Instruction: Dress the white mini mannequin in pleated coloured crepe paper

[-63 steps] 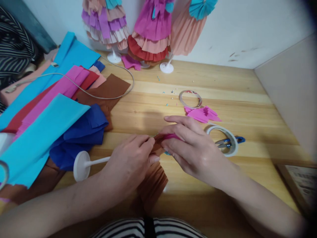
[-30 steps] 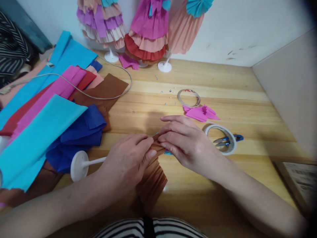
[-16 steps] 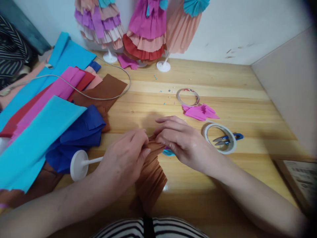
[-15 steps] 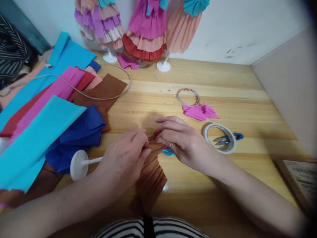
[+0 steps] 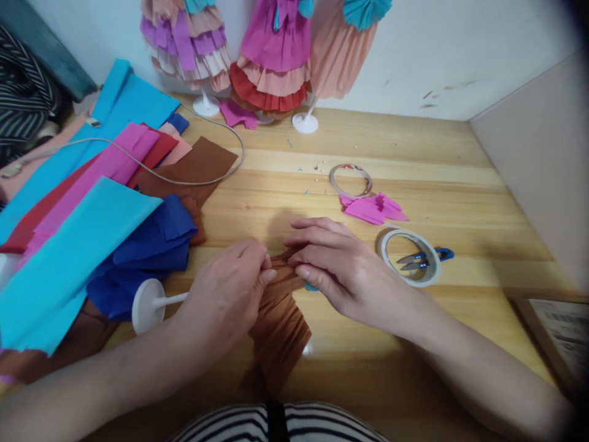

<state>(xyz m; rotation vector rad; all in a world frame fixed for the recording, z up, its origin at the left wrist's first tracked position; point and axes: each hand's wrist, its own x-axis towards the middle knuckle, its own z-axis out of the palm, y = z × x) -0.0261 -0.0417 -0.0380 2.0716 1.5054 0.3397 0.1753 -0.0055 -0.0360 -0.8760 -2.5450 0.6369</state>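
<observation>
Brown crepe paper (image 5: pixel 283 328), gathered into pleats, hangs between my hands above the table. My left hand (image 5: pixel 232 282) is closed, pinching the gathered upper edge between thumb and fingers. Closed on the same edge from the other side is my right hand (image 5: pixel 338 264), thumb under and fingers bent over the top. A white stand with a round base (image 5: pixel 148 306) lies on its side, its rod running behind my left hand. A bit of turquoise (image 5: pixel 311 286) peeks out beneath my right fingers; the rest of that piece is hidden.
Folded crepe paper sheets (image 5: pixel 78 245) in several colours pile up at left, crossed by a grey cable (image 5: pixel 179 182). Tape rolls (image 5: pixel 383 245), thread snips (image 5: pixel 416 261) and a pink scrap (image 5: pixel 372 209) lie at right. Ruffled paper dresses (image 5: pixel 276 46) stand along the wall.
My left hand has shifted slightly left along the gathered edge, and more of the pleats shows between the hands. Less of the turquoise piece is visible. The view has moved very slightly.
</observation>
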